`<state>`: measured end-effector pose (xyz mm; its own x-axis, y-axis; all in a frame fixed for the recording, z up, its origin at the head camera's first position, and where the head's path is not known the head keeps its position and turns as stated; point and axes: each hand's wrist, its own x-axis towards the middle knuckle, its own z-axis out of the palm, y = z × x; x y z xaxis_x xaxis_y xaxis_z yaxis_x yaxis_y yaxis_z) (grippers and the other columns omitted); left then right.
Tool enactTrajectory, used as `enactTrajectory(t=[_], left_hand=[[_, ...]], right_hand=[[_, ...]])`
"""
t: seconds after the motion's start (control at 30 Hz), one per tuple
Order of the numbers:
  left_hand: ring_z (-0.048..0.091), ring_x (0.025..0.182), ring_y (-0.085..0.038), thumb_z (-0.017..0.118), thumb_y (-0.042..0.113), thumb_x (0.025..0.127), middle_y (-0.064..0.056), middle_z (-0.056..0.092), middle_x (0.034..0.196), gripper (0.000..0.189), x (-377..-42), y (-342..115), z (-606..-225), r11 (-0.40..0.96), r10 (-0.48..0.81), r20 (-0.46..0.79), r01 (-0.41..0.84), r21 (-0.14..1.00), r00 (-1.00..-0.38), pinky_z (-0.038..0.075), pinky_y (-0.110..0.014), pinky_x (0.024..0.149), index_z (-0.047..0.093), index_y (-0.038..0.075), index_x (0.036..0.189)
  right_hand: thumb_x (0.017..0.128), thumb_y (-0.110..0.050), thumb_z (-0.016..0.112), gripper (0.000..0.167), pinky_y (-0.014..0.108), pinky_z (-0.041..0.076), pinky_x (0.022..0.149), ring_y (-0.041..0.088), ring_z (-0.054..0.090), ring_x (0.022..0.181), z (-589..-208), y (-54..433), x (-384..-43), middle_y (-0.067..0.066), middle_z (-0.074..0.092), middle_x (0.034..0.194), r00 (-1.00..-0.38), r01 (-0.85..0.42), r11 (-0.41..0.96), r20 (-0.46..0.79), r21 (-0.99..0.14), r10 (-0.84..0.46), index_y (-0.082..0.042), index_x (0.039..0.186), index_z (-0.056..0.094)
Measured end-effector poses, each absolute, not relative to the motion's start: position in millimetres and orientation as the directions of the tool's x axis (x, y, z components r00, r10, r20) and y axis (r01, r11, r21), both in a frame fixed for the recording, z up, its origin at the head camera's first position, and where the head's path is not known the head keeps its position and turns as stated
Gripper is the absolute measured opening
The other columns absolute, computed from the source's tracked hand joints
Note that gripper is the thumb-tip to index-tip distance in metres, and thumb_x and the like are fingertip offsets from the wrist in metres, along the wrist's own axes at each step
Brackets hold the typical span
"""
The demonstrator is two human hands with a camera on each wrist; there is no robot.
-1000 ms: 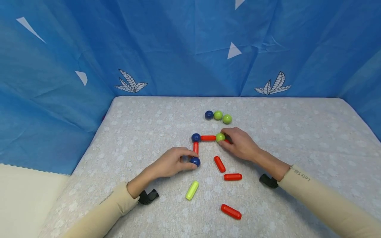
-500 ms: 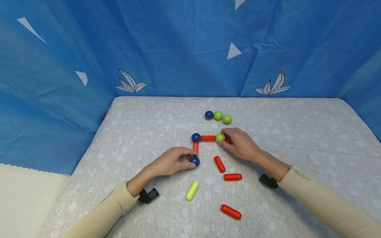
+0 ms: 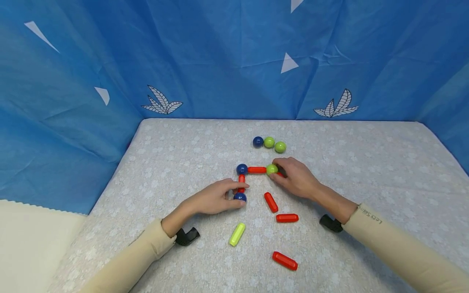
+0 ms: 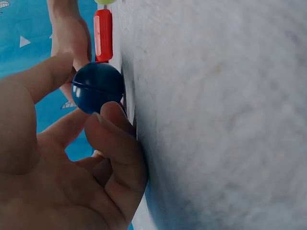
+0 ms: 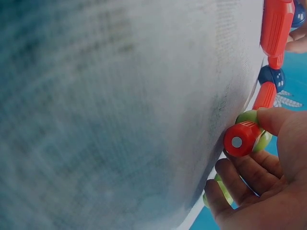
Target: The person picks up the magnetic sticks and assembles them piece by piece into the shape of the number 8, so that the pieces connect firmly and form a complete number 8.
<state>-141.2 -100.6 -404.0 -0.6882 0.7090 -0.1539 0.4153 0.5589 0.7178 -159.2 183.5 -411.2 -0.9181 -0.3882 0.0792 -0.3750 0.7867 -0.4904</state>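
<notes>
A chain of balls and rods lies on the table, bent at a dark blue corner ball (image 3: pixel 242 169). One red rod (image 3: pixel 257 170) runs right from it to a green ball (image 3: pixel 271 169); another red rod (image 3: pixel 242 178) runs toward me to a second blue ball (image 3: pixel 239 196). My left hand (image 3: pixel 216 198) holds this blue ball, thumb in front and index finger crossing the rod. In the right wrist view, my right hand (image 5: pixel 268 177) pinches the green ball, which has a further red rod (image 5: pixel 241 138) with a metal-tipped end on it.
Behind the chain, a blue ball (image 3: pixel 258 141) and two green balls (image 3: pixel 269 142) sit in a row. Nearer lie loose red rods (image 3: pixel 271 202) and a yellow-green rod (image 3: pixel 237 234). A patterned cloth covers the table (image 3: pixel 183 146); a blue curtain (image 3: pixel 227 61) hangs behind.
The fingers of my left hand have shifted on the blue ball, the index finger reaching farther right over the rod. My right hand stays at the green ball.
</notes>
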Motion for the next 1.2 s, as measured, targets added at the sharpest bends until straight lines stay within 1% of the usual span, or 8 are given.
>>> enactTrajectory(t=[0.13, 0.27, 0.43, 0.63, 0.83, 1.2], left_hand=[[0.051, 0.076, -0.012, 0.069, 0.041, 0.093, 0.005, 0.057, 0.102, 0.048, -143.0, -98.7, -403.4, 0.574, 0.710, -0.164, 0.428, 0.699, -0.684, 0.045, -0.030, 0.067, 0.061, 0.018, 0.134], [0.052, 0.077, -0.011, 0.071, 0.038, 0.091, 0.006, 0.057, 0.099, 0.044, -145.3, -97.6, -404.8, 0.570, 0.718, -0.149, 0.452, 0.686, -0.679, 0.045, -0.030, 0.069, 0.063, 0.017, 0.129], [0.053, 0.077, -0.012, 0.074, 0.037, 0.090, 0.006, 0.057, 0.098, 0.041, -146.6, -97.7, -405.2, 0.567, 0.711, -0.146, 0.438, 0.697, -0.688, 0.047, -0.031, 0.070, 0.064, 0.019, 0.125], [0.054, 0.073, -0.011, 0.076, 0.034, 0.088, 0.005, 0.057, 0.094, 0.039, -147.6, -98.9, -406.8, 0.545, 0.707, -0.104, 0.445, 0.710, -0.700, 0.047, -0.031, 0.067, 0.064, 0.017, 0.121], [0.053, 0.068, -0.011, 0.076, 0.032, 0.089, 0.004, 0.057, 0.091, 0.039, -147.1, -98.4, -406.2, 0.528, 0.708, -0.097, 0.433, 0.731, -0.700, 0.046, -0.030, 0.064, 0.063, 0.015, 0.121], [0.054, 0.072, -0.012, 0.075, 0.031, 0.090, 0.005, 0.058, 0.092, 0.037, -143.0, -100.7, -405.8, 0.513, 0.707, -0.061, 0.452, 0.730, -0.704, 0.046, -0.030, 0.065, 0.066, 0.014, 0.121]], right_hand=[[0.093, -0.023, 0.071, 0.025, 0.038, 0.043, 0.072, 0.023, 0.051, 0.082, -411.1, 183.4, -158.9, 0.003, 0.060, 0.091, -0.917, -0.381, 0.784, 0.089, -0.490, -0.390, -0.005, 0.110, 0.065], [0.093, -0.023, 0.071, 0.026, 0.038, 0.042, 0.071, 0.022, 0.051, 0.081, -410.9, 183.6, -158.5, 0.003, 0.060, 0.091, -0.916, -0.383, 0.782, 0.090, -0.492, -0.391, -0.005, 0.110, 0.065], [0.093, -0.023, 0.071, 0.027, 0.038, 0.042, 0.072, 0.022, 0.051, 0.082, -411.0, 183.8, -158.4, 0.003, 0.060, 0.092, -0.916, -0.382, 0.783, 0.085, -0.492, -0.393, -0.005, 0.111, 0.065], [0.093, -0.023, 0.071, 0.027, 0.038, 0.042, 0.072, 0.022, 0.051, 0.083, -411.6, 184.2, -158.6, 0.002, 0.060, 0.092, -0.916, -0.381, 0.783, 0.083, -0.493, -0.393, -0.005, 0.111, 0.065], [0.093, -0.023, 0.071, 0.027, 0.038, 0.042, 0.072, 0.022, 0.051, 0.083, -411.0, 184.5, -158.6, 0.003, 0.060, 0.092, -0.917, -0.377, 0.785, 0.080, -0.491, -0.391, -0.005, 0.112, 0.065], [0.093, -0.023, 0.071, 0.025, 0.038, 0.042, 0.072, 0.022, 0.051, 0.082, -411.2, 184.6, -159.2, 0.003, 0.060, 0.091, -0.914, -0.383, 0.779, 0.085, -0.497, -0.396, -0.005, 0.110, 0.065]])
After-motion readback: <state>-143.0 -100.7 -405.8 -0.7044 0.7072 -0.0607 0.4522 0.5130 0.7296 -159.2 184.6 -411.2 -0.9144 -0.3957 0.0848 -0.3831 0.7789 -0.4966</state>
